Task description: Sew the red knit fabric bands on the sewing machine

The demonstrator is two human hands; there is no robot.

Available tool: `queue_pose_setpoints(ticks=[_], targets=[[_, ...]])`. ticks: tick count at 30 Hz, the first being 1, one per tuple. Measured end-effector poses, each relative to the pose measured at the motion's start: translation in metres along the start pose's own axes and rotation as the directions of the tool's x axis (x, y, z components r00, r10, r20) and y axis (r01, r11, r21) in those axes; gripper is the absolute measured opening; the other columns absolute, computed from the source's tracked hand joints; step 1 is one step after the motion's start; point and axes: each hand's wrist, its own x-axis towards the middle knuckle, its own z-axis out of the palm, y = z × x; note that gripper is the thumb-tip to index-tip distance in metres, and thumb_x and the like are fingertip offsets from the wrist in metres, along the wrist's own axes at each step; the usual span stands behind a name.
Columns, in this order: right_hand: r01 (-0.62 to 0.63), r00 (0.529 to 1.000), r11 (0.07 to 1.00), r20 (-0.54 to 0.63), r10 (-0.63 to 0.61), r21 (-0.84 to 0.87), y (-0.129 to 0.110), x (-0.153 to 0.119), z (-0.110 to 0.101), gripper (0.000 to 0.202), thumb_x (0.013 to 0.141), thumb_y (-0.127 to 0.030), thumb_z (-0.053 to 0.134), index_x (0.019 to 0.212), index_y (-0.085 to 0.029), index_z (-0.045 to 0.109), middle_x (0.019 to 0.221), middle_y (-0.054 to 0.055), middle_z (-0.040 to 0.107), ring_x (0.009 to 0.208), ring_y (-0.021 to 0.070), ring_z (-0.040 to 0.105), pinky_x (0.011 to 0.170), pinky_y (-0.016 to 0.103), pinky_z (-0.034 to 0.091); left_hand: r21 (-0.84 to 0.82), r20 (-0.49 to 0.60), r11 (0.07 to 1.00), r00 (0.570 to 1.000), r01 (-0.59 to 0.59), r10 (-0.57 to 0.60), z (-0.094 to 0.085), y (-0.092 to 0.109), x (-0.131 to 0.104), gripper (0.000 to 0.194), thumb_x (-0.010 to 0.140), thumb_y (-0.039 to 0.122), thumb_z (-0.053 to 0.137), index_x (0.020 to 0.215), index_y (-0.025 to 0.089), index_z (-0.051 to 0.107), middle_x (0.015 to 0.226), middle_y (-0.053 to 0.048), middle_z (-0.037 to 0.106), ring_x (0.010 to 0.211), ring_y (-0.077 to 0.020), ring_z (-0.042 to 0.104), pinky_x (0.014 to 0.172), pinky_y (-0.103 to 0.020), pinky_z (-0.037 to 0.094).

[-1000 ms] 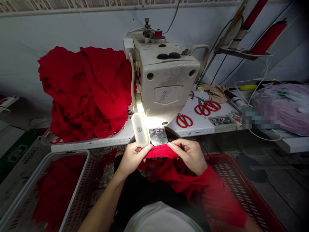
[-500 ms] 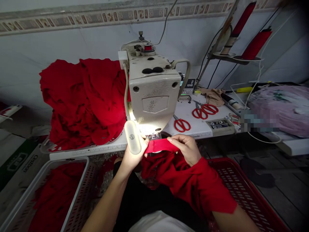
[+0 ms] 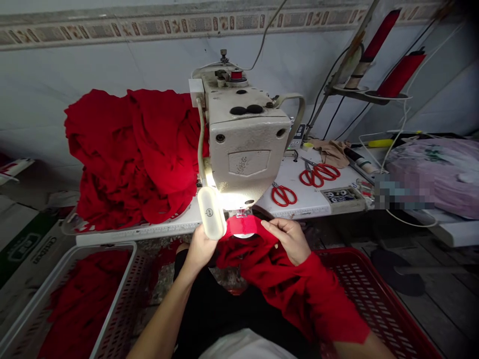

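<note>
A red garment (image 3: 277, 279) hangs below the sewing machine (image 3: 247, 149), its flat band (image 3: 243, 225) stretched just under the needle area. My right hand (image 3: 290, 239) pinches the band's right end between thumb and fingers. Part of the red cloth wraps round my right forearm. At the band's left end is my left hand (image 3: 204, 247), closed on the cloth. The lit lamp head (image 3: 212, 213) hides most of the left fingers. The band's lower edge curves round a pale rounded plate.
A heap of red cloth (image 3: 138, 159) lies left of the machine. Red-handled scissors (image 3: 283, 194) and a bobbin tray (image 3: 342, 197) sit on the right of the table. Thread cones (image 3: 402, 75) stand behind. A white basket (image 3: 125, 279) and a red basket (image 3: 374, 284) flank my legs.
The view has shifted slightly, with the machine further right in it. The band now bows upward under the needle area, and the left fingers have slipped further behind the lamp.
</note>
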Motion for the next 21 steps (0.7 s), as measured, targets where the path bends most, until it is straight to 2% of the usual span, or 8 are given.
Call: queue_pose_setpoints(ticks=[4,6,8,11,13,15,18,21], targets=[[-0.104,0.993,0.993,0.052,0.102,0.047,0.022,-0.006,-0.007,0.040,0.086,-0.055,0.076,0.080,-0.015,0.074,0.069,0.000,0.066,0.054,0.0111,0.055,0.048,0.021,0.044,0.147,0.289,0.984,0.947,0.102,-0.141,-0.026,-0.028,-0.026,0.041,0.094,0.047,0.063,0.070,0.014,0.066,0.057,0.003,0.050,0.049,-0.0098,0.046,0.046,-0.020,0.034],[-0.153,0.988,0.981,0.043,0.149,0.120,0.029,-0.007,-0.011,0.041,0.084,-0.056,0.078,0.092,-0.016,0.076,0.085,0.005,0.073,0.070,0.0161,0.066,0.051,0.021,0.049,0.126,0.318,0.981,0.931,0.145,-0.179,-0.038,-0.034,-0.033,0.039,0.094,0.047,0.064,0.075,0.013,0.068,0.059,0.003,0.052,0.046,-0.0084,0.044,0.044,-0.019,0.032],[-0.197,0.979,0.965,0.080,0.186,0.175,0.032,-0.008,-0.012,0.041,0.081,-0.055,0.081,0.089,-0.015,0.076,0.088,0.008,0.076,0.080,0.0199,0.070,0.051,0.020,0.050,0.062,0.229,0.986,0.959,0.155,-0.165,-0.047,-0.036,-0.035,0.033,0.091,0.045,0.068,0.082,0.013,0.071,0.060,0.003,0.055,0.046,-0.0083,0.045,0.044,-0.019,0.034],[-0.260,0.918,0.954,0.343,0.197,0.147,0.032,-0.013,0.002,0.039,0.083,-0.051,0.080,0.086,-0.013,0.078,0.084,0.012,0.078,0.081,0.0225,0.074,0.051,0.021,0.052,-0.020,0.061,0.997,0.996,0.074,-0.073,-0.051,-0.031,-0.030,0.028,0.090,0.041,0.071,0.082,0.014,0.072,0.065,0.000,0.063,0.056,-0.0118,0.056,0.054,-0.020,0.045],[-0.251,0.863,0.958,0.481,0.155,0.141,0.030,-0.018,0.023,0.040,0.087,-0.050,0.077,0.102,-0.014,0.080,0.101,0.014,0.079,0.095,0.0252,0.075,0.061,0.024,0.058,-0.018,-0.016,1.000,1.000,0.015,-0.015,-0.047,-0.024,-0.025,0.027,0.090,0.038,0.070,0.080,0.014,0.074,0.068,-0.003,0.068,0.063,-0.0146,0.062,0.060,-0.022,0.049],[-0.192,0.865,0.962,0.497,0.073,0.195,0.027,-0.022,0.049,0.044,0.091,-0.052,0.072,0.119,-0.018,0.076,0.121,0.012,0.074,0.110,0.0249,0.070,0.078,0.030,0.061,0.020,-0.072,1.000,0.997,-0.020,0.021,-0.039,-0.016,-0.020,0.025,0.089,0.036,0.071,0.078,0.014,0.074,0.068,-0.004,0.070,0.065,-0.0163,0.065,0.062,-0.023,0.052],[-0.129,0.874,0.961,0.485,-0.006,0.245,0.021,-0.028,0.080,0.048,0.094,-0.059,0.065,0.115,-0.018,0.077,0.106,0.007,0.076,0.092,0.0192,0.071,0.081,0.031,0.060,0.036,-0.135,0.999,0.990,-0.037,0.042,-0.027,-0.005,-0.015,0.020,0.087,0.033,0.072,0.082,0.014,0.075,0.076,-0.006,0.075,0.071,-0.0185,0.070,0.068,-0.024,0.056],[-0.220,0.757,0.966,0.648,0.082,0.135,0.009,-0.039,0.077,0.048,0.085,-0.061,0.074,0.095,-0.014,0.082,0.069,0.003,0.071,0.056,0.0129,0.062,0.053,0.023,0.051,0.019,-0.143,0.999,0.989,-0.031,0.033,-0.025,-0.001,-0.013,0.018,0.088,0.031,0.071,0.086,0.014,0.075,0.081,-0.007,0.077,0.074,-0.0190,0.072,0.071,-0.025,0.057]])
